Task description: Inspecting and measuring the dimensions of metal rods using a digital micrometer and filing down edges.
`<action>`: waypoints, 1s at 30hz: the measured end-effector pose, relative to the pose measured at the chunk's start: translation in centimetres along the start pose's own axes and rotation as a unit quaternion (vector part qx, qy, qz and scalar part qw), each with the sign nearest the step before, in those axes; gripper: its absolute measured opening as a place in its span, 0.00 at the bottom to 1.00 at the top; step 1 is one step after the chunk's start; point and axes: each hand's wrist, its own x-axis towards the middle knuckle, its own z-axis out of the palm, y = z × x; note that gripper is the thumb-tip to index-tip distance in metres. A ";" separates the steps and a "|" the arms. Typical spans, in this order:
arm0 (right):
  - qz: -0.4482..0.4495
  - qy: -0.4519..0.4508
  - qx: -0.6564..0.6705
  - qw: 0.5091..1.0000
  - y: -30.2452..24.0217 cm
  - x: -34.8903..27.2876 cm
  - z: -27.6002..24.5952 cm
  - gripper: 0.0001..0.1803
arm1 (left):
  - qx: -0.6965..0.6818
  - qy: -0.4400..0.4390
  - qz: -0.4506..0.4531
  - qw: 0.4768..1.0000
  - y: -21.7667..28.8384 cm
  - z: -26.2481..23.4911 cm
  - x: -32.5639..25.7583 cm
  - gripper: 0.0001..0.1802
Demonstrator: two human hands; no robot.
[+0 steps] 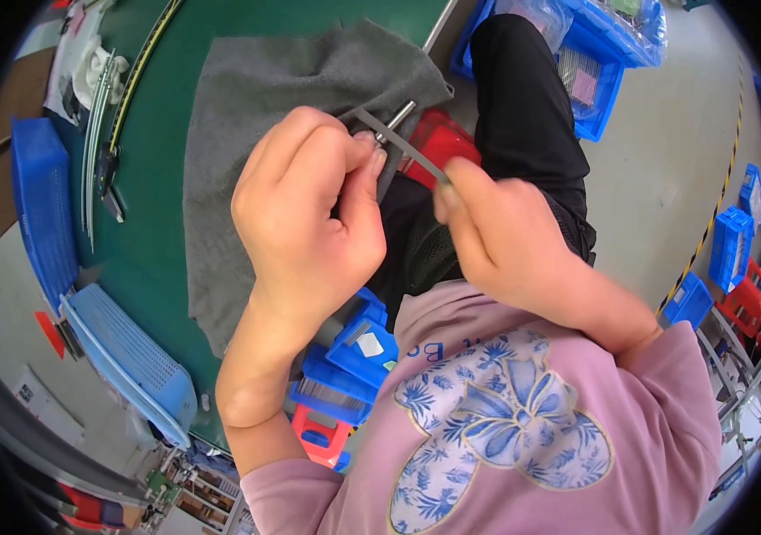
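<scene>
My left hand (309,196) is closed, thumb and fingertips pinching a short shiny metal rod (400,118) that points up and to the right. In my right hand (510,232), also closed, is one end of a thin flat grey strip (412,153); whether it is a file or an abrasive strip I cannot tell. The strip lies slantwise across the rod, close to my left fingertips. Beneath my left hand a grey cloth (247,116) is spread over the green table (167,89). My fingers hide the rod's lower end.
On the table's left lie a caliper (109,165), a yellow-edged ruler (135,76) and long thin metal rods (93,143). Blue baskets (126,348) stand along the left edge. A red bin (438,147) and blue bins (612,89) sit beyond my hands, beside my leg.
</scene>
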 end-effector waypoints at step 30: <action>-0.059 0.055 0.099 0.992 4.7 -2.4 1.2 0.01 | 0.004 -0.024 -0.003 1.000 0.1 -0.6 0.3 0.08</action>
